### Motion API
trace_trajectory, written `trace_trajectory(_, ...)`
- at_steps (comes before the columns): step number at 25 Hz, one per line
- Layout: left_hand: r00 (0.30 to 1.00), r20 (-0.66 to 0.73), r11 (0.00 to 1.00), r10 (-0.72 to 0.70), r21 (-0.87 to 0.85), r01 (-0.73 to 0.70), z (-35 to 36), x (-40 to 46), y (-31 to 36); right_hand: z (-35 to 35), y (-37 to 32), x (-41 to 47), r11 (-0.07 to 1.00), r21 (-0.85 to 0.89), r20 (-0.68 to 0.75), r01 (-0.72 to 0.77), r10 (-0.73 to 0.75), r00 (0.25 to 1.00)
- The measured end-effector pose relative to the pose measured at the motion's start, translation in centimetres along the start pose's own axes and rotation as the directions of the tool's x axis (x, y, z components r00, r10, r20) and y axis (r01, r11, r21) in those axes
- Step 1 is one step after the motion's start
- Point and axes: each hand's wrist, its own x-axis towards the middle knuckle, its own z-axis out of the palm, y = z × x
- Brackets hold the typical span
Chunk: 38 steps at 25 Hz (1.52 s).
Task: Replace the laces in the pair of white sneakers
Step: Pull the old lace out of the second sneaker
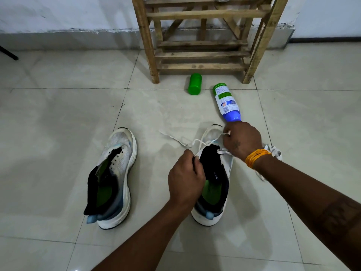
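Presently I counted two white mesh sneakers on the tiled floor (58, 106): the unlaced sneaker (115, 177) and, beside it, the right-side sneaker (213, 184). My left hand (186, 177) gripped its black tongue (212, 163); my right hand (241, 139) pinched the flat white lace (197, 141) threaded through its front eyelets. One blue cylindrical bottle (227, 103) and one green cap (194, 84) lay beyond, near one wooden rack (203, 53).

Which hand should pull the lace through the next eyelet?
Right, probably. The right hand already pinches the lace over the toe of the right sneaker, while the left hand holds its tongue, steadying it.
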Motion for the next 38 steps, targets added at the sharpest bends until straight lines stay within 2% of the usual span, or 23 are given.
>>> trace_trajectory(3, 0.998, 0.056, 0.999, -0.035, -0.024, 0.036, 0.2, -0.3, 0.4, -0.6, -1.4, -1.1, 0.916, -0.105, 0.075, 0.387, -0.381, 0.922)
trace_trajectory(5, 0.994, 0.088, 0.998, -0.058, -0.035, 0.061, 0.2, -0.2, 0.5, -0.3, -1.9, -1.3, 0.83, -0.208, 0.114, 0.517, -0.504, 0.856)
trace_trajectory(7, 0.994, 0.094, 0.998, -0.06, -0.027, 0.063, 0.2, -0.3, 0.5, 0.4, -2.2, -1.3, 0.779, -0.281, 0.116, 0.56, -0.552, 0.826)
trace_trajectory(8, 0.994, 0.092, 0.998, -0.065, -0.016, 0.067, 0.2, -0.3, 0.7, 0.5, -2.0, -0.9, 0.815, -0.285, 0.07, 0.505, -0.507, 0.859)
trace_trajectory(9, 0.993, 0.093, 0.997, -0.074, -0.003, 0.074, 0.1, -0.2, 0.7, 0.5, -1.4, 0.0, 0.897, -0.252, 0.006, 0.364, -0.375, 0.927)
trace_trajectory(10, 0.992, 0.097, 0.997, -0.08, 0.004, 0.08, 0.1, -0.1, 0.7, 0.2, -0.3, 1.1, 0.966, -0.2, -0.051, 0.161, -0.174, 0.983)
trace_trajectory(11, 0.992, 0.102, 0.997, -0.08, 0.003, 0.08, 0.2, -0.2, 0.7, -0.4, 0.9, 2.0, 0.989, -0.147, -0.07, -0.031, 0.021, 0.997)
trace_trajectory(12, 0.992, 0.104, 0.997, -0.078, -0.002, 0.078, 0.2, -0.3, 0.8, -0.9, 1.7, 2.3, 0.983, -0.14, -0.073, -0.121, 0.112, 0.991)
trace_trajectory(13, 0.992, 0.098, 0.997, -0.073, -0.004, 0.074, 0.1, -0.4, 0.9, -1.0, 2.0, 2.0, 0.981, -0.158, -0.073, -0.115, 0.105, 0.992)
trace_trajectory(15, 0.994, 0.087, 0.998, -0.062, -0.009, 0.063, 0.0, -0.4, 0.8, -1.3, 0.4, 0.3, 0.985, -0.133, -0.032, 0.112, -0.117, 0.993)
trace_trajectory(17, 0.994, 0.089, 0.998, -0.059, -0.01, 0.06, 0.1, -0.4, 0.7, -1.1, -1.6, -1.5, 0.915, -0.071, 0.078, 0.398, -0.392, 0.916)
trace_trajectory(19, 0.994, 0.087, 0.998, -0.065, 0.004, 0.065, 0.2, -0.5, 1.0, -0.7, -2.8, -1.9, 0.847, -0.096, 0.157, 0.523, -0.506, 0.848)
trace_trajectory(21, 0.995, 0.077, 0.998, -0.064, 0.002, 0.064, 0.2, -0.7, 0.9, 0.3, -3.1, -1.7, 0.815, -0.164, 0.11, 0.556, -0.545, 0.831)
trace_trajectory(22, 0.995, 0.075, 0.998, -0.066, -0.003, 0.066, 0.1, -0.9, 0.8, 0.5, -2.8, -1.4, 0.829, -0.187, 0.074, 0.527, -0.523, 0.849)
trace_trajectory(23, 0.995, 0.077, 0.998, -0.07, -0.004, 0.07, 0.1, -0.9, 0.9, 0.7, -2.2, -0.8, 0.881, -0.189, 0.017, 0.433, -0.438, 0.899)
trace_trajectory(25, 0.993, 0.09, 0.997, -0.08, 0.01, 0.079, 0.1, -0.6, 0.8, 0.1, -0.3, 1.0, 0.987, -0.129, -0.083, 0.095, -0.107, 0.991)
trace_trajectory(26, 0.993, 0.097, 0.998, -0.07, 0.014, 0.069, 0.1, -0.7, 0.8, -0.5, 0.8, 1.8, 0.994, -0.095, -0.097, -0.053, 0.044, 0.994)
trace_trajectory(27, 0.993, 0.103, 0.998, -0.058, 0.014, 0.057, 0.1, -0.8, 1.0, -0.9, 1.4, 2.1, 0.99, -0.08, -0.09, -0.12, 0.113, 0.99)
trace_trajectory(28, 0.993, 0.11, 0.999, -0.051, 0.018, 0.049, 0.0, -0.9, 1.0, -1.1, 1.1, 1.8, 0.992, -0.07, -0.069, -0.109, 0.104, 0.992)
trace_trajectory(30, 0.992, 0.121, 0.999, -0.045, 0.012, 0.044, -0.1, -0.8, 0.9, -1.2, -1.0, 0.3, 0.991, -0.068, -0.009, 0.115, -0.116, 0.993)
trace_trajectory(32, 0.992, 0.117, 0.999, -0.045, 0.003, 0.045, -0.1, -0.8, 0.9, -0.5, -3.0, -1.7, 0.916, -0.106, 0.118, 0.387, -0.375, 0.919)
trace_trajectory(33, 0.992, 0.111, 0.999, -0.051, -0.001, 0.052, -0.1, -0.7, 0.9, -0.2, -3.4, -2.0, 0.881, -0.118, 0.15, 0.459, -0.441, 0.885)
trace_trajectory(38, 0.991, 0.11, 0.996, -0.077, -0.036, 0.081, -0.3, -0.8, 1.1, -0.7, -2.8, -1.4, 0.843, -0.172, 0.168, 0.51, -0.485, 0.858)
